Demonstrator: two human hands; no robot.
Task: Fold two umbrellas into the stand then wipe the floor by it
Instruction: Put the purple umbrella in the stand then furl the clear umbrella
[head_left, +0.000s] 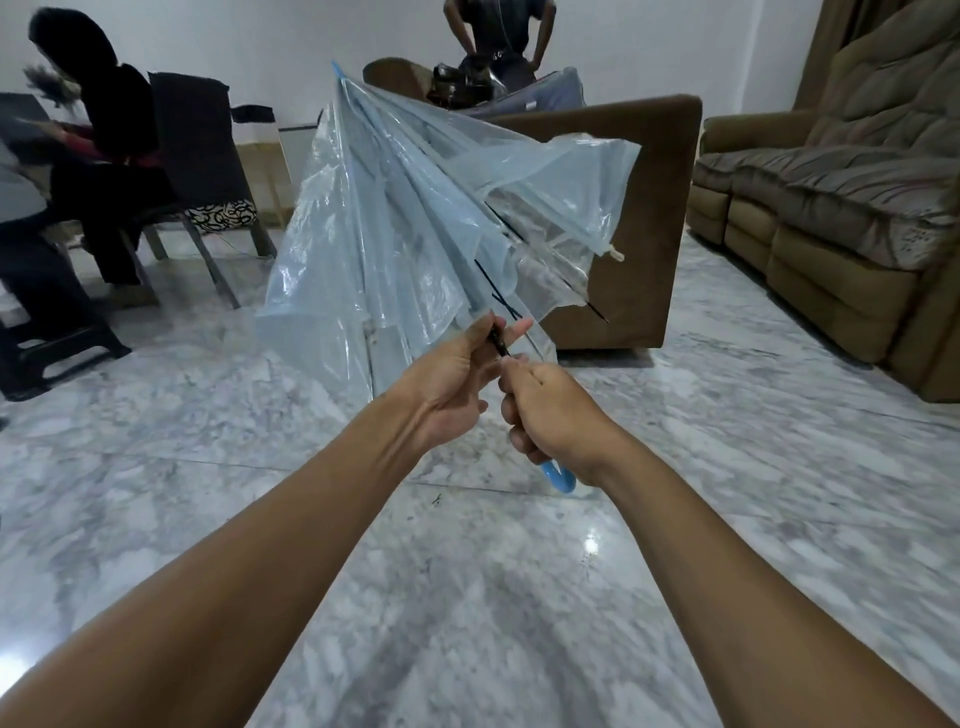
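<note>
A clear pale-blue plastic umbrella (395, 218) is held out in front of me, half collapsed, its tip pointing up and away and its canopy hanging in loose folds. My right hand (550, 415) is closed around the blue curved handle (560, 478), whose end pokes out below the fist. My left hand (457, 374) grips the dark shaft and runner just above it, thumb pointing up. No stand and no second umbrella is in view.
Grey marble floor (467, 597) spreads under my arms. A brown armchair (634, 234) stands behind the umbrella, a brown sofa (831, 208) on the right. A seated person (104, 156) and chairs are at the left; another person (498, 36) stands at the back.
</note>
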